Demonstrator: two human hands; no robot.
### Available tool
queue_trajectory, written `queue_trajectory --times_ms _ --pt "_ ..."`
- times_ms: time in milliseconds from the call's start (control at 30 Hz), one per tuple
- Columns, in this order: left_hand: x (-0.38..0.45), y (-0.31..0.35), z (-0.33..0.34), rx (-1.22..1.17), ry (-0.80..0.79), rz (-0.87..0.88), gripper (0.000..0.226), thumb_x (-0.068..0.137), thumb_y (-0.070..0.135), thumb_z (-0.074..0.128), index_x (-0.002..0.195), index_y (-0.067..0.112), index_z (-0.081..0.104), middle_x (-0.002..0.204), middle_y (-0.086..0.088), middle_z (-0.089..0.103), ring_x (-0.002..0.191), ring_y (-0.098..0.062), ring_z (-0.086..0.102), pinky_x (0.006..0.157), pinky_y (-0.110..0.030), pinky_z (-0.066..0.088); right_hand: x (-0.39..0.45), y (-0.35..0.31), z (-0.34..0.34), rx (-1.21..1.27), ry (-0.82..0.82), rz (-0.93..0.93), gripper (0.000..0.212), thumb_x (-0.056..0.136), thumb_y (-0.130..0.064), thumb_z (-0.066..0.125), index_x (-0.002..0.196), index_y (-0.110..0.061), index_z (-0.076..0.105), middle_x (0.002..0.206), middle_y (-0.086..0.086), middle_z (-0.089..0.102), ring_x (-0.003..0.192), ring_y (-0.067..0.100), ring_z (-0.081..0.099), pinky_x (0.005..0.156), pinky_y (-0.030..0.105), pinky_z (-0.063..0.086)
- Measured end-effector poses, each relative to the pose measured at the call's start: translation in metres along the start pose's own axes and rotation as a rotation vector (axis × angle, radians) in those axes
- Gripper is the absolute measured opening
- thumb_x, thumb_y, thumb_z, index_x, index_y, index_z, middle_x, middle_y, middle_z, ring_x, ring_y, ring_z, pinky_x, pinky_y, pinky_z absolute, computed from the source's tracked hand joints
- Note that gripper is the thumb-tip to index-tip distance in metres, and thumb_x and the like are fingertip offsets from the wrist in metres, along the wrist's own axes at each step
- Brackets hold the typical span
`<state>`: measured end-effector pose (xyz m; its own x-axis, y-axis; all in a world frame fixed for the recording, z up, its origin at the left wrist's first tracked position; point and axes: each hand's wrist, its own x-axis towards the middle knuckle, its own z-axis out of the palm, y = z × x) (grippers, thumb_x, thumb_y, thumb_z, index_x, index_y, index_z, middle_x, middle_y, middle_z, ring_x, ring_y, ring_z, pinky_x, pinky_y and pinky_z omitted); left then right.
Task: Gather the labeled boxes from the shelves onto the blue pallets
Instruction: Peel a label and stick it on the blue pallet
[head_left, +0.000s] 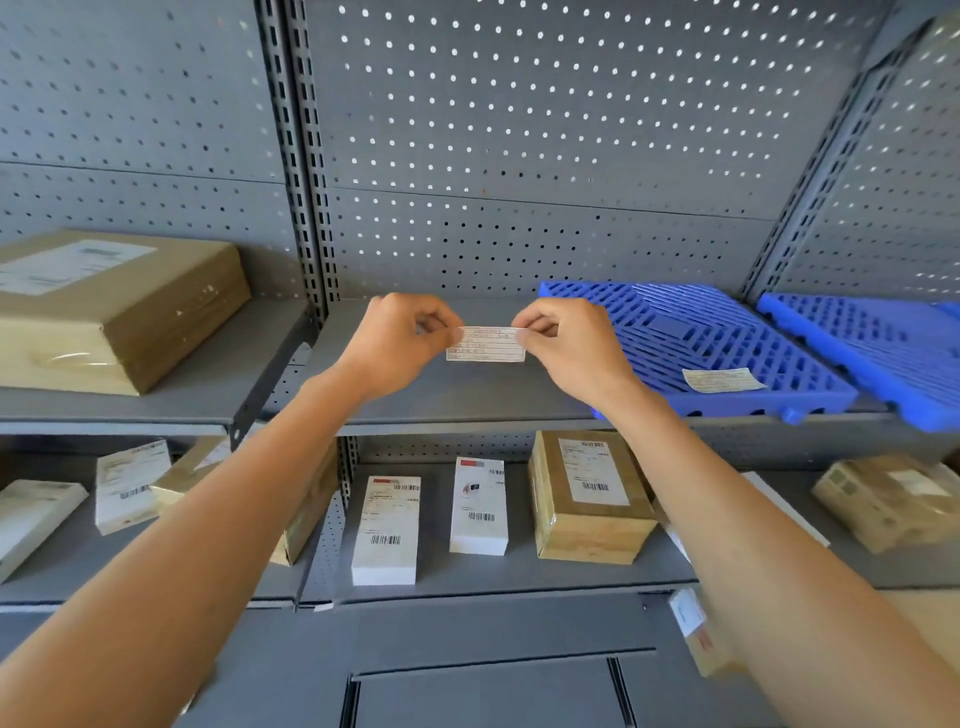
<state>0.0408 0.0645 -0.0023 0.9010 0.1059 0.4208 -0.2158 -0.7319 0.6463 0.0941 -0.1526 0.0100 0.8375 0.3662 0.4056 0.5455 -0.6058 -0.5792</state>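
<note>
The labeled boxes, such as the tall white carton with barcode sticker (385, 530), sit on the grey shelf below the blue slatted plastic pallet (691, 343); none rests on it. Left of that pallet, your left hand (400, 338) and right hand (566, 343) each pinch one end of a small white ruled slip (485, 344), stretched flat, presumably for reading. Its writing is illegible.

two blue pallets (696, 343), two hands (400, 338), two slips (485, 344)

Head cam, close, faces fwd at grey shelves (467, 400).
</note>
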Motion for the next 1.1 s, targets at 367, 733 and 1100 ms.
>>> queue_trajectory --times_ms 367,733,1100 --pt "0.01 0.056 0.034 -0.212 -0.061 0.118 0.008 0.09 0.022 0.074 0.085 0.027 0.074 0.08 0.014 0.073 0.07 0.004 0.062 0.068 -0.011 0.048 -0.045 0.012 -0.064 0.015 0.186 0.055 0.011 0.089 -0.011 0.068 0.091 -0.017 0.077 0.083 -0.01 0.074 0.077 0.0 0.067 0.074 0.015 0.051" --pt "0.011 0.154 0.116 -0.322 -0.169 0.313 0.002 0.09 0.013 0.074 0.089 0.014 0.075 0.08 0.01 0.072 0.069 0.006 0.062 0.068 -0.005 0.042 -0.118 0.065 -0.151 -0.015 0.411 0.142 0.013 0.09 -0.006 0.067 0.092 -0.015 0.076 0.078 -0.014 0.07 0.073 -0.001 0.066 0.07 0.012 0.05" --pt "-0.007 0.284 0.24 -0.384 -0.337 0.464 0.003 0.091 0.013 0.073 0.092 0.013 0.076 0.087 0.004 0.075 0.077 -0.005 0.066 0.074 -0.01 0.046 -0.217 0.156 -0.266 -0.118 0.535 0.345 0.01 0.09 -0.013 0.069 0.095 -0.019 0.076 0.086 -0.008 0.074 0.079 -0.004 0.066 0.071 0.005 0.046"
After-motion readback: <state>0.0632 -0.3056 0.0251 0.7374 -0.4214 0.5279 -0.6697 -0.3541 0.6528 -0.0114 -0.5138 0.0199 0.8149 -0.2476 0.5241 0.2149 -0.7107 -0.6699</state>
